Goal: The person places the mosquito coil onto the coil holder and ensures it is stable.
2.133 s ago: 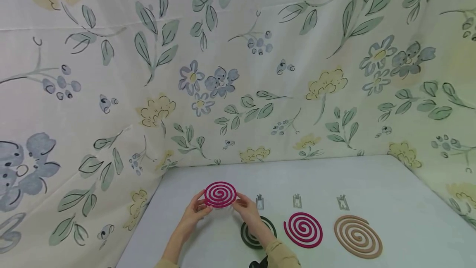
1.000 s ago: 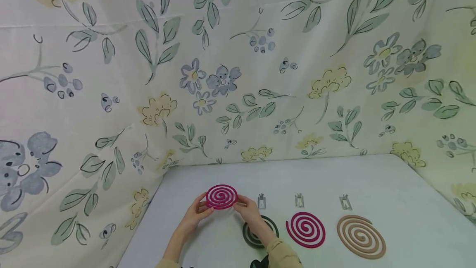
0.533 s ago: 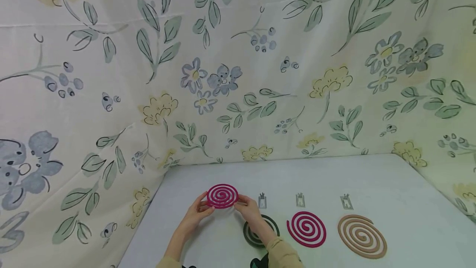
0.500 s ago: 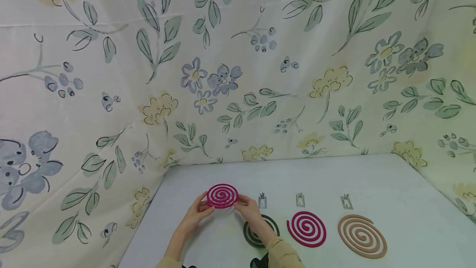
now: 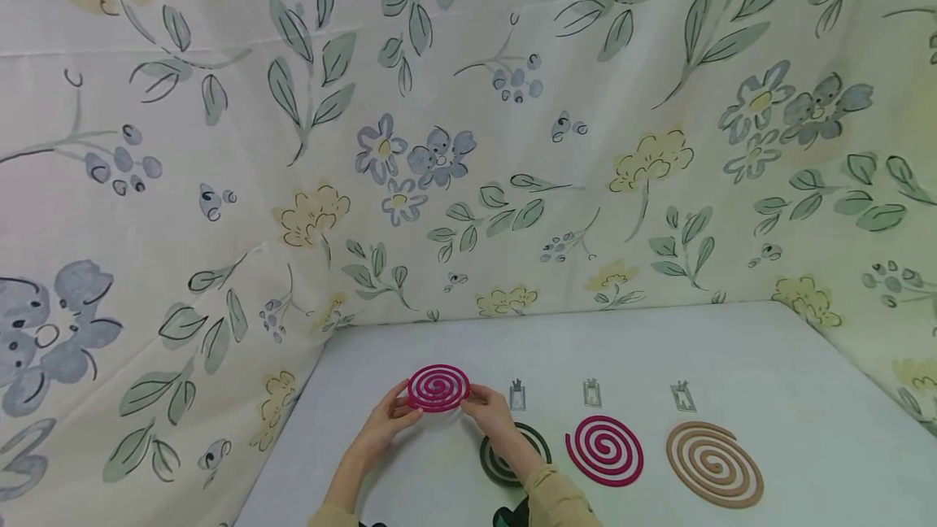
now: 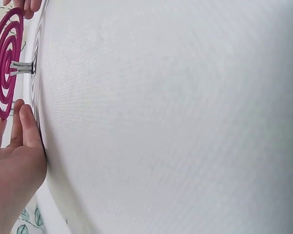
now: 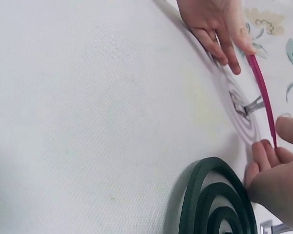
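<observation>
A magenta mosquito coil (image 5: pixel 438 387) is held nearly level above the white table. My left hand (image 5: pixel 384 423) pinches its left rim, and my right hand (image 5: pixel 492 420) pinches the right rim. Under the coil's middle stands a small metal coil stand (image 6: pixel 22 68), its upright prong reaching the coil's centre in the left wrist view. Whether the prong is hooked into the coil I cannot tell. From the right wrist the coil (image 7: pixel 264 95) appears edge-on over the stand's base. Partly hidden by my right forearm, a dark green mosquito coil (image 5: pixel 485 455) lies flat.
Farther right lie a second magenta coil (image 5: pixel 604 448) and a tan coil (image 5: pixel 714 464). Behind the lying coils is a row of metal stands: one on the left (image 5: pixel 517 385), a middle one (image 5: pixel 591 383) and one on the right (image 5: pixel 683 387). A floral cloth (image 5: pixel 468 145) hangs around the table.
The held coil has sunk very slightly and lies a little flatter. Both hands keep their hold on its rim. The head view has shifted a little; the lying coils and other stands stay put.
</observation>
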Motion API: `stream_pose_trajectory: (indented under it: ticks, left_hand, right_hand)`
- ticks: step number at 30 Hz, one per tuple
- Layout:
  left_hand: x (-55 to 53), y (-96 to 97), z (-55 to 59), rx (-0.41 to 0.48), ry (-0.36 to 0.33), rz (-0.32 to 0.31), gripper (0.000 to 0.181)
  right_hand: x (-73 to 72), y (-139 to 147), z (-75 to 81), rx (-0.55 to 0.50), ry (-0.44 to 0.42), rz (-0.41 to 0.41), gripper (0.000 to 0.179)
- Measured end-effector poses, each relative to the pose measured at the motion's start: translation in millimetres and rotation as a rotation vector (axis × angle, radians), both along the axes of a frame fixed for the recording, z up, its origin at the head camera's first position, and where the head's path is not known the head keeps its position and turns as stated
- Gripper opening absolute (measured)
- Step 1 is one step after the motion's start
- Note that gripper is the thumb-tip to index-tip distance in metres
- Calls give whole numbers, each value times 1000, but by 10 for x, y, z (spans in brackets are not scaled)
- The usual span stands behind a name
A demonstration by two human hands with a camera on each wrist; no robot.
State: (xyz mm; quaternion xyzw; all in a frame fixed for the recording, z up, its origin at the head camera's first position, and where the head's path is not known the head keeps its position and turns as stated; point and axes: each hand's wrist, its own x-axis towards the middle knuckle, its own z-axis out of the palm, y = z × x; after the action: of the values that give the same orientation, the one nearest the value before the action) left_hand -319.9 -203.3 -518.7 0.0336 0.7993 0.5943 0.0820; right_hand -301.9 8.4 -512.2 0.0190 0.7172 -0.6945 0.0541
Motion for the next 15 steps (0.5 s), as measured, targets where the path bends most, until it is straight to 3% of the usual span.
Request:
stream_pose_trajectory:
  ticks: [15]
  left_hand:
    - [-9,-21,0,9,-20,-21,74]
  right_hand:
    - [-10,-7,7,-2,-32,-25,48]
